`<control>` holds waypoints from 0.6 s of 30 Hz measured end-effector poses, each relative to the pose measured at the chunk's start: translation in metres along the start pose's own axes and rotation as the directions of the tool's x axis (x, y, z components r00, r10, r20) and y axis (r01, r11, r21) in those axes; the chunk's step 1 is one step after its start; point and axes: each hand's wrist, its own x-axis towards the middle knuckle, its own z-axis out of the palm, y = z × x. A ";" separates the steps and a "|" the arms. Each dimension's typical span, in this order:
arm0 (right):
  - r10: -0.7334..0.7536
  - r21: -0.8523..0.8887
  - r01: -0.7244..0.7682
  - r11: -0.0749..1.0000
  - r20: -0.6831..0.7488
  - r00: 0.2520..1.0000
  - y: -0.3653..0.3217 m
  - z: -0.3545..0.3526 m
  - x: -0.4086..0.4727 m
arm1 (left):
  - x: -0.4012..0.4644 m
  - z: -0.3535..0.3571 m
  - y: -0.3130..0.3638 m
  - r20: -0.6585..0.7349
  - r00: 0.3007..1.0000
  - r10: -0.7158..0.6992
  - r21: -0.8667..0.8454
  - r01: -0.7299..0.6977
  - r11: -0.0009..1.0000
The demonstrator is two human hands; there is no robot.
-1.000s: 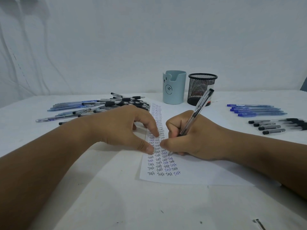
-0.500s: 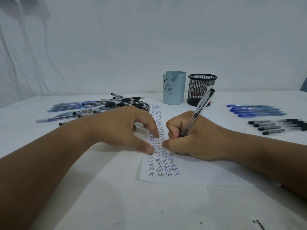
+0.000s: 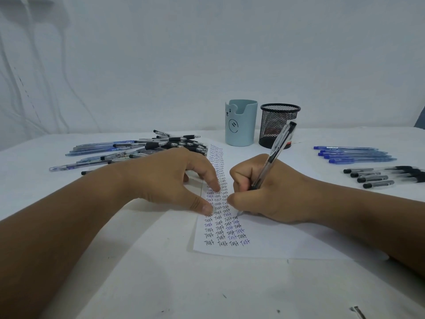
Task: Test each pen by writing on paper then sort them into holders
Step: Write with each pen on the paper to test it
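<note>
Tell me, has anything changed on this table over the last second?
Very little. The right hand grips the clear pen as before, its tip on the paper, having crept slightly rightward along a row of writing. The left hand still presses the sheet. The pen pile, both holders and the sorted rows have not moved.

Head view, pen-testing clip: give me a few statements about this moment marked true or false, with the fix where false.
1. The right hand grips a clear black-capped pen with its tip on the paper. True.
2. The left hand holds a second pen. False: its fingertips press on the paper and it holds nothing.
3. The light blue holder stands left of the black mesh holder. True.
4. The blue pens on the right stand inside the mesh holder. False: they lie in a row on the table.
</note>
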 end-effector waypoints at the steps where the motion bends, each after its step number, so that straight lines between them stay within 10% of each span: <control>1: -0.012 -0.008 0.012 1.000 -0.011 1.000 0.000 0.000 0.000 | 0.000 0.000 0.000 0.000 1.000 -0.001 0.000 0.001 1.000; 18: -0.030 0.110 0.034 0.993 -0.034 0.999 0.008 0.001 0.003 | -0.001 0.001 0.000 -0.008 1.000 0.003 -0.005 -0.003 1.000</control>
